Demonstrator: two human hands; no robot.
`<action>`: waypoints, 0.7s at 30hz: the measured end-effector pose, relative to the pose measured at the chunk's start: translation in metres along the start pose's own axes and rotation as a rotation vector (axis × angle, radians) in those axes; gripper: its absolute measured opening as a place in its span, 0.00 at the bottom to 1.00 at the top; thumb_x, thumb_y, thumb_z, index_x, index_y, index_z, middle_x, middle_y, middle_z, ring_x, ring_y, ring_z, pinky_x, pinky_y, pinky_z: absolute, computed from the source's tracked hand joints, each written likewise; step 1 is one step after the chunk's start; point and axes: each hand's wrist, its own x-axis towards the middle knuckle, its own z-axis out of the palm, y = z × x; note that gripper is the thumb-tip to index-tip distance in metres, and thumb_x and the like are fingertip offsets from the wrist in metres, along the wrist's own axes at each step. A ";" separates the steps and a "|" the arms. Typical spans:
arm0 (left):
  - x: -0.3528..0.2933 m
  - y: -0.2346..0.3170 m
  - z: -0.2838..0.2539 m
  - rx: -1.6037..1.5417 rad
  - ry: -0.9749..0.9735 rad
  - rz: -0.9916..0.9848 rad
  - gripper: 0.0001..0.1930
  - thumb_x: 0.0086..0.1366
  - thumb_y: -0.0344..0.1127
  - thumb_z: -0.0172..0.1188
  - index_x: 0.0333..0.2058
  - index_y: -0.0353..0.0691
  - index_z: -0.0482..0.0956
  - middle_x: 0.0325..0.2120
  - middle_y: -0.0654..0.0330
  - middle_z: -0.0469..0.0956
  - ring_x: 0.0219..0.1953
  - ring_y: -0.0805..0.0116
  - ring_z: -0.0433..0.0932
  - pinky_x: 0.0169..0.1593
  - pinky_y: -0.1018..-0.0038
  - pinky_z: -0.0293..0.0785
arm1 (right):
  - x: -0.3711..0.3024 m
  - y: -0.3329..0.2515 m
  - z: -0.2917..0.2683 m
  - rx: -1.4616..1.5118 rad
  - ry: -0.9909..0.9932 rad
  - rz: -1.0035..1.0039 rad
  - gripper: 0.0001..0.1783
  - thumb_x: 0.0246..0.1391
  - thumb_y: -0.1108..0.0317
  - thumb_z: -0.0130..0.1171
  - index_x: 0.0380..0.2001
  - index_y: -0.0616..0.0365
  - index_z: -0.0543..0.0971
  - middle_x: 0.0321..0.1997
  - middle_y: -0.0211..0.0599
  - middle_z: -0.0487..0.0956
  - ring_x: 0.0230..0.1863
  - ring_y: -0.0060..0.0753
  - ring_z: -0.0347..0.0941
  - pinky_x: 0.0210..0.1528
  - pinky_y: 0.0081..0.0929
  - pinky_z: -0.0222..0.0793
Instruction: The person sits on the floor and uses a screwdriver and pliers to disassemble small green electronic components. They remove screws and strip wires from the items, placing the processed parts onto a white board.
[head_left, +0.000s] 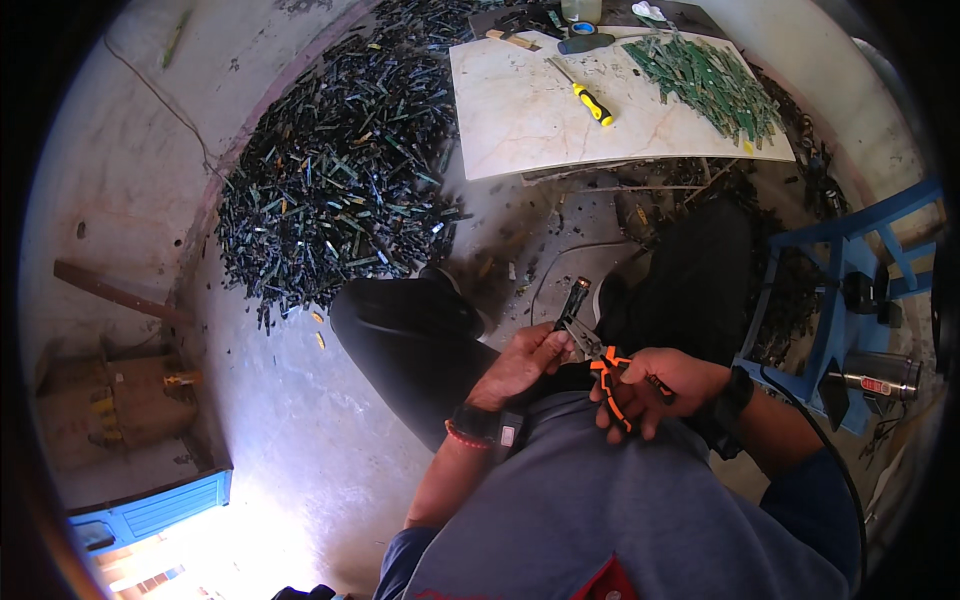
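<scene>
My left hand (522, 366) grips a narrow black stick-like part (573, 303) with a copper-coloured upper end; its exact kind is not clear. It points up and away from me, above my lap. Around orange-and-black pliers (611, 376) my right hand (668, 378) is closed, with the handles spread apart. The metal jaws of the pliers meet the lower portion of the black part beside my left thumb. Whether they bite on it cannot be made out. Both hands are close together in front of my shirt.
A large heap of dark strips (340, 170) covers the floor at left. Ahead, a pale board (520, 125) bears a yellow-and-black screwdriver (593, 104) and a pile of green strips (705, 80). At right stands a blue chair (832, 300) with a metal flask (885, 376).
</scene>
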 end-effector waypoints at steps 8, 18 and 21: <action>0.009 -0.006 0.003 0.206 0.183 0.154 0.17 0.71 0.42 0.46 0.31 0.33 0.73 0.17 0.65 0.66 0.20 0.77 0.63 0.24 0.76 0.62 | 0.009 0.003 0.012 0.158 0.025 -0.059 0.24 0.58 0.59 0.40 0.52 0.62 0.68 0.49 0.51 0.75 0.49 0.49 0.75 0.32 0.30 0.77; 0.012 -0.013 0.000 0.073 0.194 0.137 0.18 0.71 0.44 0.47 0.27 0.36 0.70 0.15 0.67 0.64 0.19 0.78 0.61 0.23 0.76 0.59 | 0.015 0.000 0.017 0.236 -0.024 -0.087 0.25 0.59 0.59 0.38 0.53 0.64 0.68 0.47 0.53 0.76 0.48 0.52 0.76 0.32 0.29 0.78; 0.013 -0.012 -0.001 0.061 0.185 0.127 0.18 0.71 0.44 0.47 0.26 0.36 0.70 0.16 0.67 0.64 0.19 0.78 0.61 0.24 0.76 0.59 | 0.017 0.000 0.021 0.271 -0.029 -0.102 0.25 0.59 0.59 0.38 0.53 0.65 0.67 0.48 0.54 0.76 0.49 0.53 0.75 0.32 0.30 0.79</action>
